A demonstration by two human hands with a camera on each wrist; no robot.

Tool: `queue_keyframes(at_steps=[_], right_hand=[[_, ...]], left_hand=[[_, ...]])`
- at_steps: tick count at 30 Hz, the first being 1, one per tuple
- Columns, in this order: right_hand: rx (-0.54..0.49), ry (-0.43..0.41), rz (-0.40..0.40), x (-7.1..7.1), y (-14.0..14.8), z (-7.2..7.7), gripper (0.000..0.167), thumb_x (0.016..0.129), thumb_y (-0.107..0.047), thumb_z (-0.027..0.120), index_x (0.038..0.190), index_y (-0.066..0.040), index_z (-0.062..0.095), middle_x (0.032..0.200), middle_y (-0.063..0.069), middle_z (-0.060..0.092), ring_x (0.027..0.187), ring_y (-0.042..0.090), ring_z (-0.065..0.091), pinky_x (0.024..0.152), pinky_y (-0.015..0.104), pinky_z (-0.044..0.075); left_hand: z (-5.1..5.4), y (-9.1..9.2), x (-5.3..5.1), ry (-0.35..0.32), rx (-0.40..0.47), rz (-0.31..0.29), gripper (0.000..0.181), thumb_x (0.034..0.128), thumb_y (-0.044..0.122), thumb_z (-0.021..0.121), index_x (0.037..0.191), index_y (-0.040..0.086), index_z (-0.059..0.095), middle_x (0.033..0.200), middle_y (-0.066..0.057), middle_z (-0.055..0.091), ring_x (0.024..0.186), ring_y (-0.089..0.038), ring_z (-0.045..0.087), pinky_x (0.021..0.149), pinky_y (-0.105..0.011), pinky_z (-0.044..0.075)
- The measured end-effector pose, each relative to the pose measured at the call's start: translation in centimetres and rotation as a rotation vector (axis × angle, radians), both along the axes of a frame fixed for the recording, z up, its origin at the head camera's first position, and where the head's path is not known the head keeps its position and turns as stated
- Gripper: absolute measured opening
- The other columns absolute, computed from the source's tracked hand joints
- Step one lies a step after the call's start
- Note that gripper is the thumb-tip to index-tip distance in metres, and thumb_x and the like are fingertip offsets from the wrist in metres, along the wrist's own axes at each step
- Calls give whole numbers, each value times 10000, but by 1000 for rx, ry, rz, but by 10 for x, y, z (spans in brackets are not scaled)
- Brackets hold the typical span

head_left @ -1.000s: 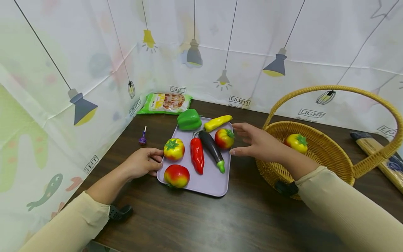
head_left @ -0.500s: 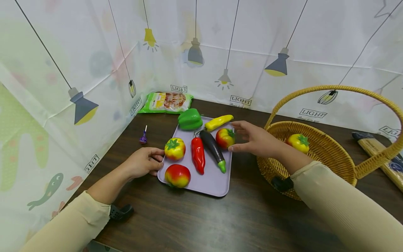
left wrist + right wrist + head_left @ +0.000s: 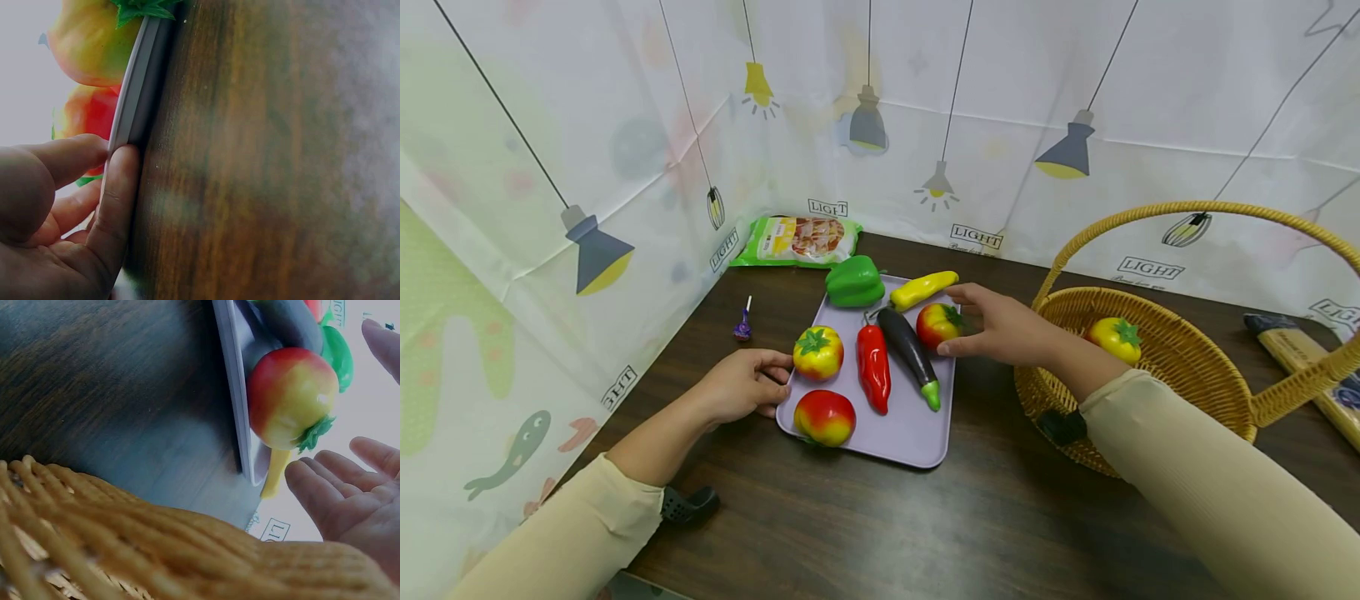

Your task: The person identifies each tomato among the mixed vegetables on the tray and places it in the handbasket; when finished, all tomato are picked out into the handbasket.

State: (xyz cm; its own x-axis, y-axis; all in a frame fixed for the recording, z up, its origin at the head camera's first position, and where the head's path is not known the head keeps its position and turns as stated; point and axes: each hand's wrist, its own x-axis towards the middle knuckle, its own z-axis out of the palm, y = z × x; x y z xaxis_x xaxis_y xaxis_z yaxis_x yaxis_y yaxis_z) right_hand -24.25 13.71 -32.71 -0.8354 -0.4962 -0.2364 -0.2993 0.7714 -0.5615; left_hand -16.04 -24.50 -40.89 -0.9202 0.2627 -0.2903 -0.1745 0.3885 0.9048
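A lilac tray (image 3: 910, 437) carries a green bell pepper (image 3: 853, 282), a yellow pepper (image 3: 922, 289), a red chili pepper (image 3: 872, 367), an eggplant (image 3: 907, 346) and red-yellow tomatoes. In the left wrist view my left hand (image 3: 75, 212) pinches the tray's rim between thumb and fingers. My right hand (image 3: 1003, 329) hovers at the tray's right edge with fingers spread beside the rightmost tomato (image 3: 932, 325). In the right wrist view a gap shows between my fingers (image 3: 312, 487) and that tomato. Another tomato (image 3: 827, 417) lies at the tray's near left corner.
A wicker basket (image 3: 1213, 375) with a tall handle stands right of the tray, under my right forearm; one tomato (image 3: 1108, 337) sits inside. A lollipop (image 3: 742, 327) lies left. A green food packet (image 3: 801, 241) lies by the wall, and a brown package (image 3: 1296, 358) at far right.
My right hand has moved slightly left and inward, closer to the rightmost tomato. My left hand stays at the tray's left rim. The view has shifted a little.
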Motion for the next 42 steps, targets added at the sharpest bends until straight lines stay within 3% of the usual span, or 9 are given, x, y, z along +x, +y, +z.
queue_keyframes(at_steps=[18,31,42], right_hand=[[86,-22,14,-12,-12,2,923,866,-417,814,1572,-102,309,1551,217,400,1377,403,415,1118,611,346],[101,-31,24,-23,-12,-10,922,866,-410,815,1578,-110,311,1529,197,431,1330,380,440,1125,618,329],[100,-23,28,-23,-18,-13,824,881,-341,811,1554,-122,389,1458,184,464,1255,379,443,1113,613,344]], left_hand=[[0,-1,0,4,18,-4,514,928,-3,709,1400,-80,521,1115,-192,570,822,-230,634,717,-346,617],[-1,-2,0,-2,18,-1,515,927,1,718,1401,-71,526,1116,-189,575,820,-234,632,716,-341,616],[-1,-2,0,-4,15,-2,514,926,6,721,1398,-67,529,1117,-189,575,817,-236,632,716,-343,617]])
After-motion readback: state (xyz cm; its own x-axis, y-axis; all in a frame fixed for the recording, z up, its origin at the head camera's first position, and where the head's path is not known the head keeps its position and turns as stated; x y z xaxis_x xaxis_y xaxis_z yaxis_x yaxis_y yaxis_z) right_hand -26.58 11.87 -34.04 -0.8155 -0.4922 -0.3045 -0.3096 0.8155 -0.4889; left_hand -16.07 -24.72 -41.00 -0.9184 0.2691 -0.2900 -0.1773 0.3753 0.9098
